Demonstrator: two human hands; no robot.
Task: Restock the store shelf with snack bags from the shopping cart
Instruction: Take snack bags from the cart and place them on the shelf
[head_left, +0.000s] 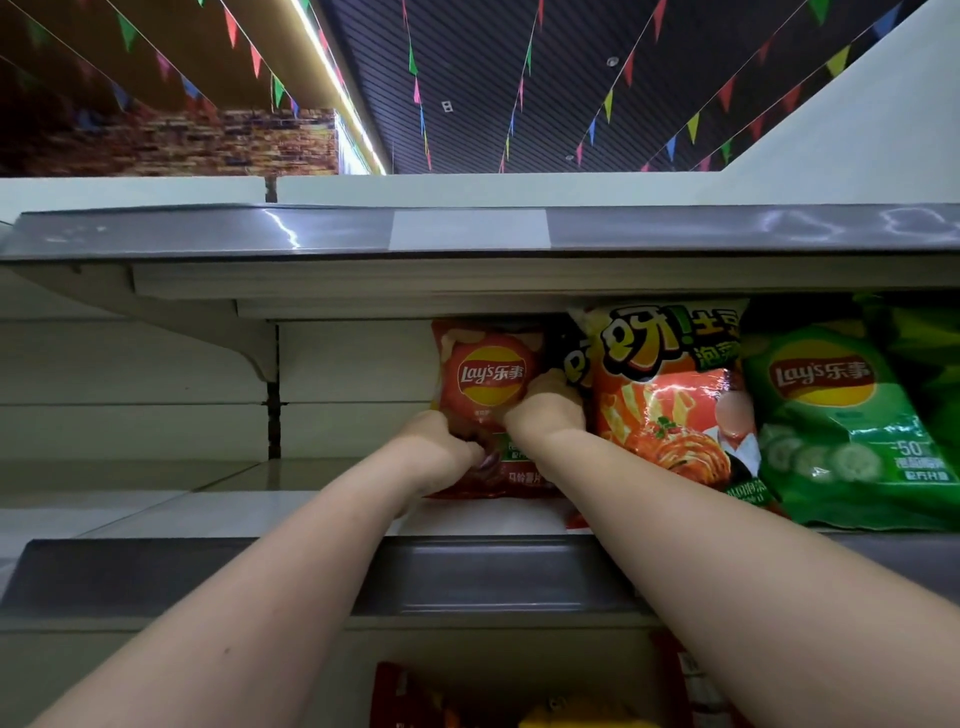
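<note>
From the head camera we look up into a store shelf (322, 499) under a ceiling strung with coloured pennants. Both our bare arms reach forward onto it. Our left hand (441, 452) curls its fingers round the lower left part of a red Lay's bag (485, 384), and our right hand (548, 410) grips the same bag at its right edge, thumb and fingers bent onto the foil. The bag stands upright near the back of the shelf, its bottom resting on the board. Just beside it on the right, touching or nearly so, stands an orange snack bag (670, 395), and beyond that a green Lay's bag (841, 426) leaning forward. To the left of the red bag the shelf board lies bare. Below the shelf lip we glimpse more red and yellow packaging (415, 696), too cut off to say whether it is the cart or a lower shelf.

We judge the placing step to be in hand: the red bag is being seated in the row. The next move likely calls for squaring it upright against its neighbour, then loosening both hands without tipping it.
</note>
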